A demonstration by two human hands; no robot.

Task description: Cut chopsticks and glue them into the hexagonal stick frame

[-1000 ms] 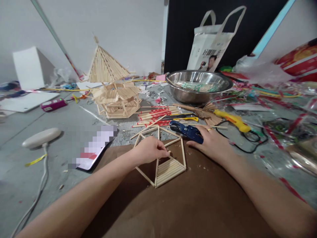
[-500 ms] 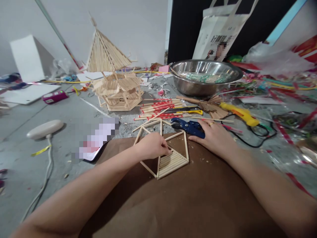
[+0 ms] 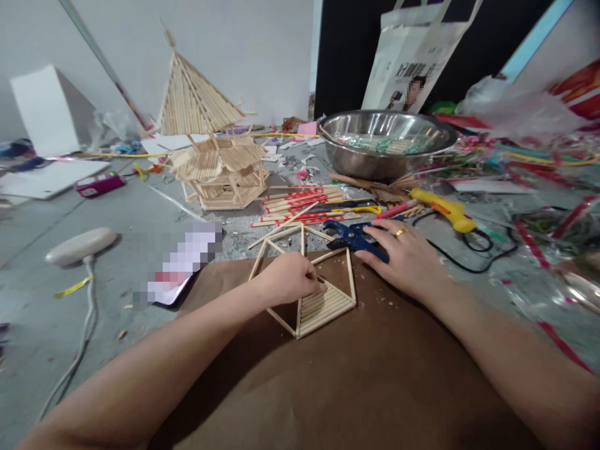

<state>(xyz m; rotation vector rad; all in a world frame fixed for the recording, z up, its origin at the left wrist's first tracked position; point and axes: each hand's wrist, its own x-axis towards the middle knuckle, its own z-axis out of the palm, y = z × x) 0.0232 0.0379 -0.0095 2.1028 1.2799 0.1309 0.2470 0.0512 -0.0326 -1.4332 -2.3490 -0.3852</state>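
A flat hexagon frame of wooden sticks (image 3: pixel 328 305) lies on brown paper (image 3: pixel 356 375); one wedge of it is filled with parallel sticks. My left hand (image 3: pixel 287 278) rests on the frame near its centre, fingers curled and pinched on a small stick at the filled wedge. My right hand (image 3: pixel 404 257) lies over blue-handled cutters (image 3: pixel 352 237) just beyond the frame, fingers around the handles, a ring on one finger.
A stick-built pagoda model (image 3: pixel 213 156) stands at the back left. Loose red-and-wood sticks (image 3: pixel 300 206), a steel bowl (image 3: pixel 387 147), a yellow glue gun (image 3: pixel 443 209) with black cord, a phone (image 3: pixel 180 265), a white puck with cable (image 3: pixel 79 245) and a paper bag (image 3: pixel 415 56) surround the paper.
The view has shifted slightly. My right hand has closed further round the blue cutters and drawn them a little towards the frame. My left hand stays pinched on the frame.
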